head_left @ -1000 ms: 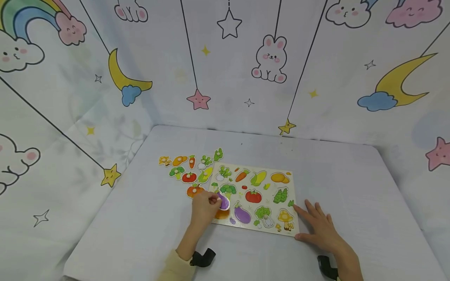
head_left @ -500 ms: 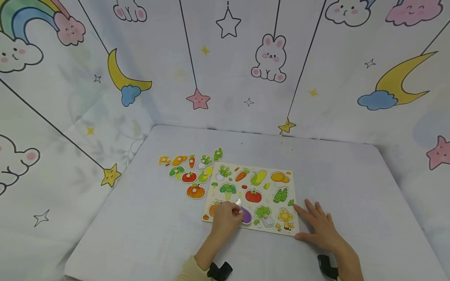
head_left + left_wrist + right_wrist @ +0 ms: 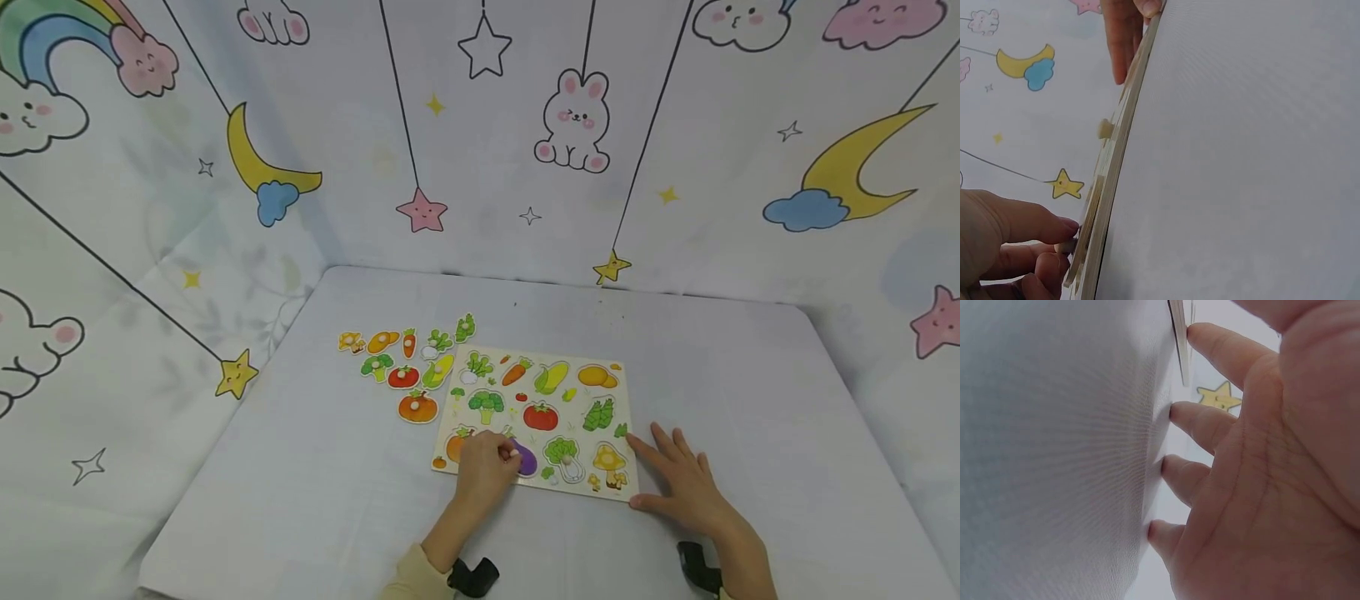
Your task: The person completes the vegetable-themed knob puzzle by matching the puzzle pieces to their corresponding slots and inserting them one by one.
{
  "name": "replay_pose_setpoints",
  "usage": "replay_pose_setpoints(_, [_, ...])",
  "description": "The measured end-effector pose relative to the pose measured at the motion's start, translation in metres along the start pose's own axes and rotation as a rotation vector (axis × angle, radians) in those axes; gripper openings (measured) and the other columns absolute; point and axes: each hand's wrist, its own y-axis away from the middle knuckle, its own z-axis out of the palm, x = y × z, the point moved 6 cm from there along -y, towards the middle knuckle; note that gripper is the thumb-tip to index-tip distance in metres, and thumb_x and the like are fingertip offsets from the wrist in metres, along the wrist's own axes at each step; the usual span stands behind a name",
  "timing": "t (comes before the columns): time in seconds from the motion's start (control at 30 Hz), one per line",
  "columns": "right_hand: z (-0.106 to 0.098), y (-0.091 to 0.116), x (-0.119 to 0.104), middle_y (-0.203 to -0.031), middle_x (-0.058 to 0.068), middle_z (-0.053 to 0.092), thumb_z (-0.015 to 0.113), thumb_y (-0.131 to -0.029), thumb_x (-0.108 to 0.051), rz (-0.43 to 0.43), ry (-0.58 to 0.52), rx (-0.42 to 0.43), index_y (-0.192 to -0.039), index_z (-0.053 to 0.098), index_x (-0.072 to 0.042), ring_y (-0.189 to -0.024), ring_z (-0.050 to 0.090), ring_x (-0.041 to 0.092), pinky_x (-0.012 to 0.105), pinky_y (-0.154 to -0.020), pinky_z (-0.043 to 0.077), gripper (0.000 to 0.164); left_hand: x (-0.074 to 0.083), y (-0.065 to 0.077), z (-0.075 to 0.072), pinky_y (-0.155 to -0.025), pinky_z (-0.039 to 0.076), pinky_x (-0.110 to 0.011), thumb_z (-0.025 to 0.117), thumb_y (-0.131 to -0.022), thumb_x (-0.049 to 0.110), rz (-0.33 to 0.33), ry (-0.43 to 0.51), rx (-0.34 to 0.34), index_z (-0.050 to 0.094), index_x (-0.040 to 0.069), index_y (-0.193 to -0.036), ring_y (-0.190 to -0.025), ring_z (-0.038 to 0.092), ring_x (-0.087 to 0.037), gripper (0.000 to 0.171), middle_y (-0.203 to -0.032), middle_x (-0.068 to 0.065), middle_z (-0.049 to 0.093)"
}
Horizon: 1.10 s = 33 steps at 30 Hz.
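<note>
My left hand [image 3: 486,473] pinches the knob of a purple eggplant puzzle piece [image 3: 527,460] between thumb and fingertips. The piece lies over the eggplant spot in the front row of the puzzle board [image 3: 580,427]. Seen edge-on in the left wrist view, the eggplant piece [image 3: 1092,219] sits slightly tilted against the board's top face. The fingers partly cover it from above. My right hand [image 3: 686,492] is spread, with thumb and index finger touching the board's right edge [image 3: 1180,347]. Its other fingertips rest on the white cloth.
Loose knobbed vegetable pieces lie left of the board, among them a pumpkin [image 3: 417,407], a tomato [image 3: 403,377], corn [image 3: 438,372] and broccoli [image 3: 377,367]. A bok choy piece [image 3: 562,454] with a knob sits in the board. A printed cloth backdrop [image 3: 480,150] rises behind the table.
My left hand has carried the eggplant piece rightward from over the pumpkin picture to the eggplant spot, and the piece now lies flatter there. The right hand keeps its place.
</note>
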Motion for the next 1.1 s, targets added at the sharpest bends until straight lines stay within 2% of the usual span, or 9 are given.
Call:
replay_pose_setpoints(0.3, [-0.0017, 0.0001, -0.0029, -0.156, 0.031, 0.022, 0.084, -0.063, -0.045, -0.004, 0.003, 0.002, -0.144, 0.048, -0.015, -0.143, 0.007, 0.056, 0.08, -0.102, 0.003, 0.093, -0.0033, -0.0027, -0.0001, -0.059, 0.037, -0.019, 0.079, -0.077, 0.009, -0.004, -0.035, 0.026, 0.073, 0.005, -0.075, -0.064, 0.044, -0.007, 0.007, -0.064, 0.002, 0.055])
replay_pose_setpoints(0.7, [-0.0012, -0.0009, -0.0011, -0.156, 0.03, 0.022, 0.084, -0.063, -0.044, 0.0, -0.003, 0.003, -0.144, 0.048, -0.015, -0.143, 0.006, 0.056, 0.079, -0.102, 0.002, 0.093, -0.0063, -0.0028, 0.0003, -0.06, 0.037, -0.019, 0.078, -0.078, 0.01, -0.031, -0.016, 0.027, 0.073, 0.005, -0.074, -0.064, 0.045, -0.008, 0.008, -0.063, 0.002, 0.055])
replay_pose_setpoints(1.1, [-0.0014, -0.0004, -0.0021, -0.156, 0.03, 0.022, 0.084, -0.063, -0.045, -0.002, 0.0, 0.005, -0.144, 0.048, -0.015, -0.143, 0.007, 0.056, 0.079, -0.102, 0.003, 0.093, -0.0075, -0.0024, 0.0015, -0.059, 0.037, -0.019, 0.079, -0.077, 0.009, -0.027, -0.021, 0.031, 0.073, 0.004, -0.074, -0.064, 0.045, -0.008, 0.008, -0.062, 0.003, 0.055])
